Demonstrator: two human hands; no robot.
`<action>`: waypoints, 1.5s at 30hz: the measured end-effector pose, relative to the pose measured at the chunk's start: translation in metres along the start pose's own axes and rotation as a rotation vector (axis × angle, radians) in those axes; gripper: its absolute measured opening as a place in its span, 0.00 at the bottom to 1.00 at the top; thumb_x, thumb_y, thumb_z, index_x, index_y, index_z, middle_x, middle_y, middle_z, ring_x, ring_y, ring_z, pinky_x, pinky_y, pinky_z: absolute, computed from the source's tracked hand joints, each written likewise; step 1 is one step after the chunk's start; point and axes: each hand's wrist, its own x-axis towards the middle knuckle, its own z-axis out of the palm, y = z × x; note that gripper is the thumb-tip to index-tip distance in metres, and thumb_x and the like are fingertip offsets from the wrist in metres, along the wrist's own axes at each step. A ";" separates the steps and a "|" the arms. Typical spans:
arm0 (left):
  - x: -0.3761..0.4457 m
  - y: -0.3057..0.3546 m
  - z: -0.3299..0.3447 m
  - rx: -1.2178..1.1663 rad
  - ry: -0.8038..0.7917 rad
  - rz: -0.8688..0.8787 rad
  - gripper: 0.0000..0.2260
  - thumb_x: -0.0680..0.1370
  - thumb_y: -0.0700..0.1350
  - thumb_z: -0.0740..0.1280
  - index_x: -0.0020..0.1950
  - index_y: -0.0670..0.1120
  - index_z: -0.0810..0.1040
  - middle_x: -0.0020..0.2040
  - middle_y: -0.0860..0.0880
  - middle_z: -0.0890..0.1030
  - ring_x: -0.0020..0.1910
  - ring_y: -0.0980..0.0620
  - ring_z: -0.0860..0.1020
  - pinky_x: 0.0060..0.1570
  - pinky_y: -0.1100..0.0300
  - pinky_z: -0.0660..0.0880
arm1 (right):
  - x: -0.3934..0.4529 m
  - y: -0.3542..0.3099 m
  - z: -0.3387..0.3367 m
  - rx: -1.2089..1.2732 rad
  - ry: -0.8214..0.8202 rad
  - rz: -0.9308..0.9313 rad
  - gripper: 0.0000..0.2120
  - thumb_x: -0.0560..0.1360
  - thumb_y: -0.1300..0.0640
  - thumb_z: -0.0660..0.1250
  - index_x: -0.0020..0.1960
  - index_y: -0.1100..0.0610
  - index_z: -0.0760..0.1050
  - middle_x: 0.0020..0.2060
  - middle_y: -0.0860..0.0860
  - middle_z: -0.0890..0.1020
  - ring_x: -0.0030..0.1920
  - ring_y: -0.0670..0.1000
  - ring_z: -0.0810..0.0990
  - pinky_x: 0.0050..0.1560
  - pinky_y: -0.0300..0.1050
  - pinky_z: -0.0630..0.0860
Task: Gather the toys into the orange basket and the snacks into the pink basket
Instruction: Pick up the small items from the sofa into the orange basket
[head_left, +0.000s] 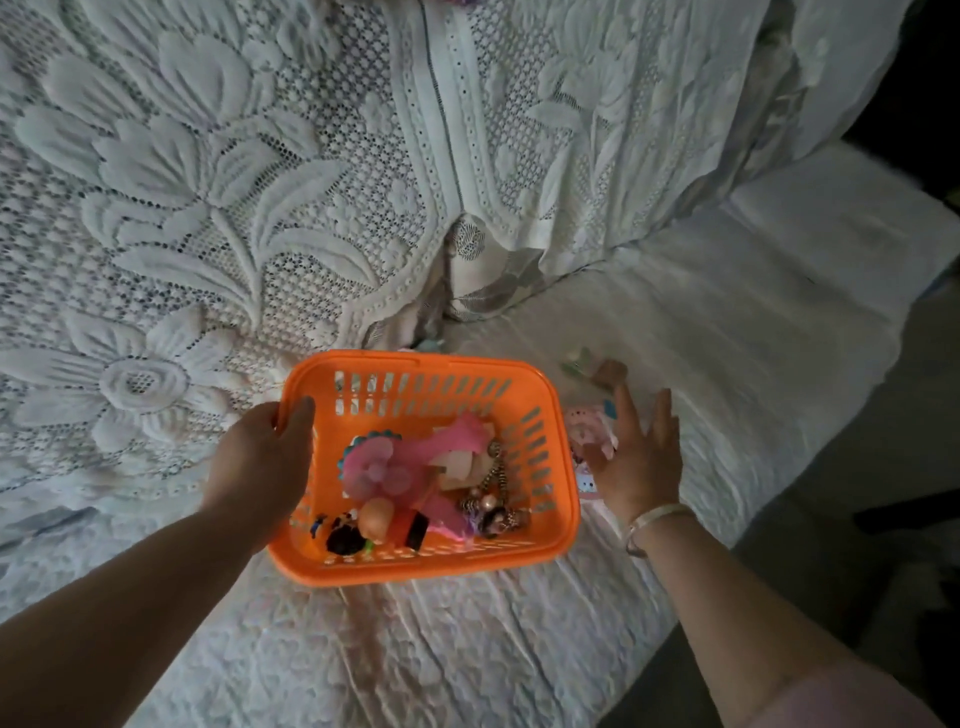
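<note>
Left hand (265, 457) gripping orange basket (441, 564) rim; right hand (641, 462) splayed above pink toy (589, 441). Light, rigid plastic (probably); pinch across body.

No lettering, number, brand or sign can be read anywhere. The small pink packet (586, 475) beside the orange basket (561, 499) carries a printed picture, too blurred and partly hidden to make out as text. The toys in the basket show no legible marks.
</note>
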 end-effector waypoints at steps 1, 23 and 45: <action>0.001 0.003 0.003 0.010 -0.003 0.004 0.23 0.74 0.64 0.60 0.42 0.44 0.79 0.37 0.41 0.84 0.38 0.37 0.82 0.45 0.37 0.80 | 0.005 0.008 0.005 -0.015 -0.054 0.013 0.40 0.72 0.44 0.68 0.76 0.43 0.50 0.76 0.60 0.45 0.75 0.65 0.49 0.72 0.60 0.54; 0.004 0.022 0.027 0.091 -0.019 -0.006 0.18 0.81 0.57 0.61 0.43 0.45 0.78 0.40 0.41 0.83 0.41 0.37 0.82 0.48 0.38 0.80 | 0.022 0.020 -0.005 0.153 0.049 0.039 0.22 0.75 0.68 0.58 0.68 0.57 0.68 0.69 0.55 0.65 0.67 0.56 0.64 0.63 0.48 0.65; -0.034 0.031 -0.015 0.114 -0.053 0.070 0.19 0.82 0.55 0.60 0.42 0.42 0.77 0.37 0.40 0.82 0.37 0.38 0.80 0.40 0.46 0.77 | -0.111 -0.069 -0.037 -0.017 -0.243 -0.631 0.35 0.75 0.33 0.45 0.76 0.50 0.56 0.77 0.46 0.44 0.75 0.45 0.41 0.76 0.48 0.51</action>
